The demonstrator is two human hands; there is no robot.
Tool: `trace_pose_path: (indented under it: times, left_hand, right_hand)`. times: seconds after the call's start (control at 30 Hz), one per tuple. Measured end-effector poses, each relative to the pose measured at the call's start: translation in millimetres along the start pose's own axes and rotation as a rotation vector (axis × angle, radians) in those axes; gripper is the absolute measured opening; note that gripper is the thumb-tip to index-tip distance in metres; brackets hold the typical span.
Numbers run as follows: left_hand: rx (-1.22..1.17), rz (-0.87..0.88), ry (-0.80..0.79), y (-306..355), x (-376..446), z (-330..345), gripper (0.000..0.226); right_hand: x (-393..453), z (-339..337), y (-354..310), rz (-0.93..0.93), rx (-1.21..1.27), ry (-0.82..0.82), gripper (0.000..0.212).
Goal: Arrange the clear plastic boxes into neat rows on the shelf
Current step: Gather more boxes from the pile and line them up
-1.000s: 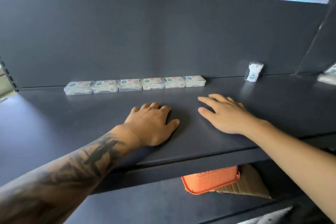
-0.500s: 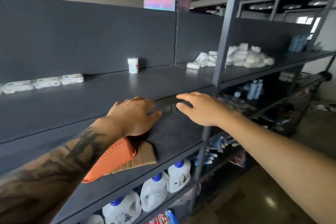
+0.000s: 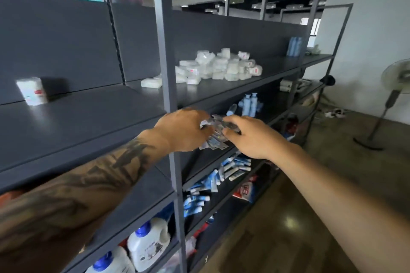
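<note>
A loose heap of clear plastic boxes [image 3: 219, 66] lies on the right bay of the dark shelf [image 3: 88, 117], with one box [image 3: 152, 83] lying apart at its left. My left hand [image 3: 184, 128] and my right hand [image 3: 250, 136] hover side by side in front of the shelf's front edge, below and left of the heap. Both hold nothing; the fingers are loosely bent and blurred. Small silvery packs [image 3: 214, 139] on the lower shelf show between them. The tidy row of boxes is out of view.
A grey upright post [image 3: 165, 62] stands between me and the heap. A small white pack [image 3: 33, 91] stands at far left. Lower shelves hold blue bottles [image 3: 250, 104], tubes [image 3: 213, 182] and detergent jugs [image 3: 146, 244]. A floor fan [image 3: 395, 86] stands on the right.
My view has swung right, away from the row of boxes to the heap. Both hands have left the shelf top and travelled right along its front edge.
</note>
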State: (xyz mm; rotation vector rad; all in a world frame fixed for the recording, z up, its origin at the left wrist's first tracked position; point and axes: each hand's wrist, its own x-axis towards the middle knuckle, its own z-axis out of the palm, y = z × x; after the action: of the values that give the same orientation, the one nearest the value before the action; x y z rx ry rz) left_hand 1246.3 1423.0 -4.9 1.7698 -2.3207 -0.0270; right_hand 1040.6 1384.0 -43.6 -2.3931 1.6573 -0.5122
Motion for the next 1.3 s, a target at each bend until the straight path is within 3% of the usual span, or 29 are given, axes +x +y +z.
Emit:
trace_pose_path:
  times: [0.17, 0.3, 0.5, 0.67, 0.8, 0.93, 1.03, 1.17, 1.3]
  left_hand:
    - [-0.020, -0.009, 0.063, 3, 124, 27, 0.047]
    - [-0.062, -0.024, 0.099, -1, 215, 38, 0.036]
    - [-0.023, -0.070, 0.083, -17, 309, 52, 0.040]
    - [0.036, -0.158, 0.051, -31, 350, 62, 0.041]
    - [0.113, -0.270, 0.126, -47, 373, 61, 0.040]
    - [0.185, -0.430, 0.186, -62, 395, 64, 0.049]
    - [0.225, -0.568, 0.142, -71, 408, 69, 0.055]
    - [0.178, -0.685, 0.106, -71, 418, 74, 0.048]
    - [0.123, -0.735, 0.209, -60, 426, 74, 0.039]
  right_hand:
    - [86, -13, 72, -0.015, -0.079, 0.025, 0.052]
    - [161, -29, 111, -0.033, -0.136, 0.025, 0.052]
    - [243, -33, 157, -0.075, -0.129, 0.033, 0.050]
    - [296, -33, 185, -0.101, -0.110, 0.073, 0.050]
    - [340, -36, 197, -0.142, -0.103, 0.127, 0.048]
    - [384, -44, 209, -0.197, -0.098, 0.192, 0.047]
    - [416, -51, 221, -0.255, -0.140, 0.212, 0.047]
    - [459, -59, 238, -0.305, -0.194, 0.194, 0.049]
    - [494, -63, 252, -0.374, -0.206, 0.145, 0.057]
